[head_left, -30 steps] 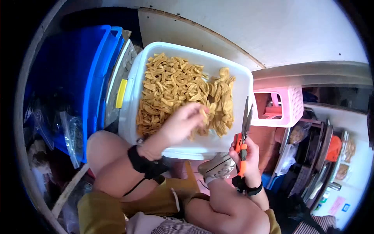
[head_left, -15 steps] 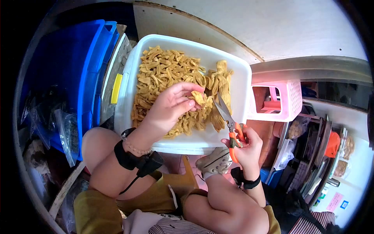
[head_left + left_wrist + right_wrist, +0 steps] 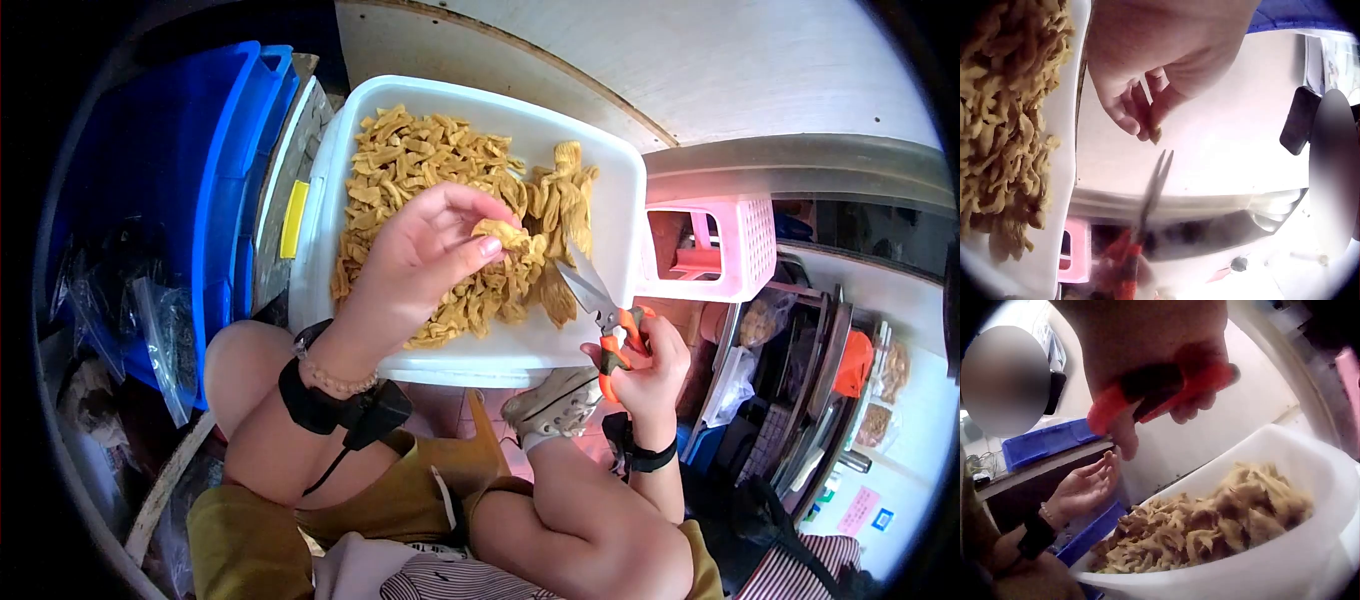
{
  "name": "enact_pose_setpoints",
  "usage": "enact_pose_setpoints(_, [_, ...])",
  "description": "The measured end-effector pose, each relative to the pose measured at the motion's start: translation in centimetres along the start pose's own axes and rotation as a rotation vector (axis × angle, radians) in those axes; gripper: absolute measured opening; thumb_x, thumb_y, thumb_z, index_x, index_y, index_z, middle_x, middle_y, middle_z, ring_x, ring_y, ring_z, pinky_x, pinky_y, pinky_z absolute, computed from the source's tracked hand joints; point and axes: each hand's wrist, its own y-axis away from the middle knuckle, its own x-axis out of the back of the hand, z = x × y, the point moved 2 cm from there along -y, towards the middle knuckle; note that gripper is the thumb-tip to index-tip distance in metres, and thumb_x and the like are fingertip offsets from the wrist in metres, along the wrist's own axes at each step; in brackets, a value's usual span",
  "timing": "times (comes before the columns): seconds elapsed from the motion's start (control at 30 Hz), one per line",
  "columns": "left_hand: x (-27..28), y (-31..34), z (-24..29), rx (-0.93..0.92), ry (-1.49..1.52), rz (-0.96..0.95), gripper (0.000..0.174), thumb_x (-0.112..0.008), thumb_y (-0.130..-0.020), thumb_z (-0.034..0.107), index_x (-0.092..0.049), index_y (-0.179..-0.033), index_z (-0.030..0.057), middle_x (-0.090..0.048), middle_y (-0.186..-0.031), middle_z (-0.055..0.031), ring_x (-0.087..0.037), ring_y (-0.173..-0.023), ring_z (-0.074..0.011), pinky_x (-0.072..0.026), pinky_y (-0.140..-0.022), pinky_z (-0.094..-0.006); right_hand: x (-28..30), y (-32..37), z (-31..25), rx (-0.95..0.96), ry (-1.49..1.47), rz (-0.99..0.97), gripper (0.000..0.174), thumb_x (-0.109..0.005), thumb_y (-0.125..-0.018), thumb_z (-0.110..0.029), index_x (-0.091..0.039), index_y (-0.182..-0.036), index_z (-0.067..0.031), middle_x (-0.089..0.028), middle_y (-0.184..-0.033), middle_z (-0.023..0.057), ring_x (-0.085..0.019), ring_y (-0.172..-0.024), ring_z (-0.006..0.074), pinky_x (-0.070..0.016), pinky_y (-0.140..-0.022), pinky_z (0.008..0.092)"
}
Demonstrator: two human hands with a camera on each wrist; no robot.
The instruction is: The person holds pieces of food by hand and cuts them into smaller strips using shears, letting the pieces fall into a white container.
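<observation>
Tub (landmark): white tub (image 3: 617,225), set before the person's knees.
Left hand: left hand (image 3: 425,245) above the tub, thumb and fingers pinching one tan piece (image 3: 500,235).
Tan piece: small, mostly hidden by the fingers; a tip sticks out below them in the left wrist view.
Right hand: right hand (image 3: 652,365) at the tub's near right corner, grasping the scissors by the handles.
Scissors: scissors (image 3: 603,318) with orange handles; blades slightly parted, pointing over the tub toward the left hand. In the left wrist view the tips are near the tan piece but apart from it.
Heap: small tan pieces (image 3: 410,160) piled across the left and middle of the tub.
Bundle: longer tan strips (image 3: 568,190) along the tub's right side, next to the heap.
Wrists: black straps (image 3: 645,458) on both; beads (image 3: 335,382) on the left one.
Left of tub: blue bins (image 3: 180,200); a yellow strip (image 3: 294,220) just beside the tub's left edge.
Right of tub: pink plastic stool or basket (image 3: 748,250), cannot tell which.
Near side of tub: a pale shoe (image 3: 550,405).
Beyond tub: pale board (image 3: 440,50).
</observation>
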Motion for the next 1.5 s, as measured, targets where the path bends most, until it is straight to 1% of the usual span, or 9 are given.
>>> enact_pose_setpoints(0.17, [-0.3,0.3,0.2,-0.033,0.0,-0.007,0.016,-0.056,-0.082,-0.01,-0.05,-0.095,-0.0009,-0.056,-0.104,-0.0121,-0.056,-0.104,-0.0174,-0.0478,-0.09,-0.0286,0.2,-0.1,-0.6,0.035,0.021,-0.001,0.051,-0.088,-0.051,-0.023,-0.051,-0.075,0.0004,-0.051,-0.065,0.008,-0.048,-0.056,0.0213,-0.0401,-0.053,0.0297])
enact_pose_setpoints(0.4, [-0.4,0.5,-0.2,-0.053,0.026,-0.011,0.017,-0.058,-0.08,-0.012,-0.051,-0.091,-0.0004,-0.056,-0.099,-0.0103,-0.057,-0.102,-0.0164,-0.0476,-0.09,-0.0279,0.2,0.1,0.1,0.095,0.045,-0.001,0.049,-0.088,-0.051,-0.021,-0.053,-0.077,0.0013,-0.052,-0.067,0.0088,-0.051,-0.057,0.0224,-0.0415,-0.053,0.0306])
enact_pose_setpoints(0.6, [-0.5,0.6,0.0,-0.136,-0.121,-0.004,0.016,-0.059,-0.08,-0.01,-0.053,-0.09,-0.0004,-0.058,-0.096,-0.009,-0.057,-0.096,-0.0131,-0.0468,-0.085,-0.0264,0.6,0.0,0.1,0.109,0.072,0.001,0.037,-0.077,-0.051,-0.009,-0.054,-0.078,0.0014,-0.053,-0.068,0.0105,-0.052,-0.057,0.0248,-0.043,-0.053,0.0319])
enact_pose_setpoints(0.67, [-0.6,0.6,0.0,-0.136,-0.183,0.004,0.015,-0.061,-0.08,-0.009,-0.054,-0.09,-0.0005,-0.06,-0.092,-0.008,-0.058,-0.09,-0.0112,-0.0465,-0.081,-0.0249,0.8,0.0,0.2,0.136,0.13,-0.002,0.04,-0.067,-0.043,-0.013,-0.052,-0.079,-0.0009,-0.054,-0.069,0.0123,-0.054,-0.059,0.0296,-0.0451,-0.053,0.0363])
enact_pose_setpoints(0.9, [-1.0,0.7,-0.4,-0.08,-0.271,-0.035,0.015,-0.063,-0.078,-0.008,-0.055,-0.087,0.0005,-0.062,-0.09,-0.0065,-0.059,-0.084,-0.0104,-0.0469,-0.077,-0.0243,1.6,0.5,0.4,0.129,0.187,-0.06,0.035,-0.066,-0.045,-0.013,-0.051,-0.074,-0.0027,-0.052,-0.067,0.0106,-0.054,-0.059,0.0299,-0.044,-0.053,0.0371])
enact_pose_setpoints(1.13, [-3.4,2.1,-4.4,0.043,-0.22,-0.195,0.014,-0.061,-0.077,-0.009,-0.055,-0.087,-0.0006,-0.061,-0.094,-0.0081,-0.06,-0.09,-0.012,-0.0474,-0.083,-0.0257,3.7,4.6,1.8,-0.024,0.2,-0.175,0.031,-0.067,-0.049,-0.015,-0.051,-0.074,-0.0041,-0.051,-0.066,0.0105,-0.054,-0.059,0.0294,-0.043,-0.052,0.0372])
enact_pose_setpoints(1.27, [-5.0,3.2,-7.4,0.169,-0.187,-0.264,0.014,-0.061,-0.078,-0.008,-0.054,-0.088,-0.0004,-0.062,-0.095,-0.0081,-0.06,-0.091,-0.0121,-0.0475,-0.082,-0.0252,5.1,8.5,3.5,-0.014,0.245,-0.236,0.033,-0.07,-0.05,-0.018,-0.051,-0.074,-0.0045,-0.052,-0.067,0.0095,-0.054,-0.059,0.0282,-0.0433,-0.051,0.0367])
enact_pose_setpoints(1.43, [-7.6,5.2,-11.0,0.531,-0.124,-0.272,0.011,-0.059,-0.082,-0.005,-0.054,-0.091,-0.0012,-0.063,-0.096,-0.0095,-0.06,-0.094,-0.0127,-0.0475,-0.082,-0.0248,5.7,14.8,5.5,-0.062,0.265,-0.187,0.032,-0.069,-0.049,-0.02,-0.048,-0.069,-0.0065,-0.05,-0.066,0.0084,-0.054,-0.058,0.027,-0.0436,-0.05,0.036])
enact_pose_setpoints(1.5, [-8.3,6.2,-12.3,0.546,-0.143,-0.3,0.01,-0.059,-0.083,-0.004,-0.054,-0.091,-0.0014,-0.063,-0.096,-0.0099,-0.06,-0.094,-0.0129,-0.0476,-0.082,-0.025,5.1,17.5,6.7,-0.094,0.264,-0.221,0.032,-0.068,-0.048,-0.02,-0.048,-0.069,-0.0069,-0.05,-0.066,0.0085,-0.053,-0.057,0.0273,-0.0437,-0.05,0.0364])
